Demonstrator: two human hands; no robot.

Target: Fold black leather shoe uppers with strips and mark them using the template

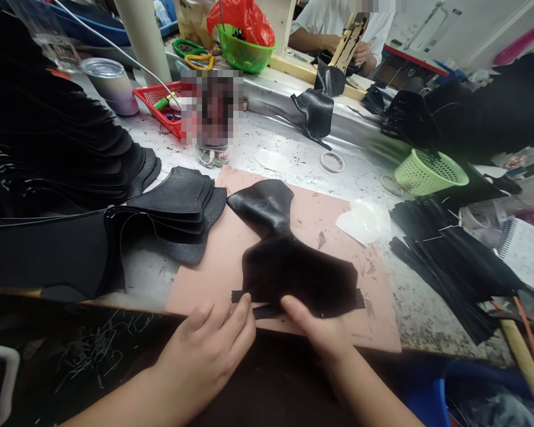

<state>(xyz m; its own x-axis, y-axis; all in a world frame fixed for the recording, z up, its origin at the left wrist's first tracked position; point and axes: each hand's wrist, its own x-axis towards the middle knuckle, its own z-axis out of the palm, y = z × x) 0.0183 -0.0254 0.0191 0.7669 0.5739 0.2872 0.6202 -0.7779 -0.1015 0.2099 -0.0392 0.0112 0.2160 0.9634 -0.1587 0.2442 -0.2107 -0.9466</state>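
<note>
A black leather piece (300, 267) with a narrow waist lies on a pinkish board (196, 284) in front of me. Dark strip ends stick out at its lower left and right corners. My left hand (218, 335) has its fingers stretched forward, the tips touching the lower left edge by the strip; its thumb is hard to make out. My right hand (318, 332) grips the near edge, thumb on top and the other fingers hidden beneath. A dark strip shows along the edge between my hands. To the left are stacked black leather pieces (173, 196).
A taller black stack (57, 136) stands at far left. Behind are a tumbler (109, 86), a red basket (160, 110), a glass jar (213, 155) and a tape roll (331, 162). Black strips (454, 255), a green basket (429, 172) and a hammer (525, 362) lie right. Another person works opposite.
</note>
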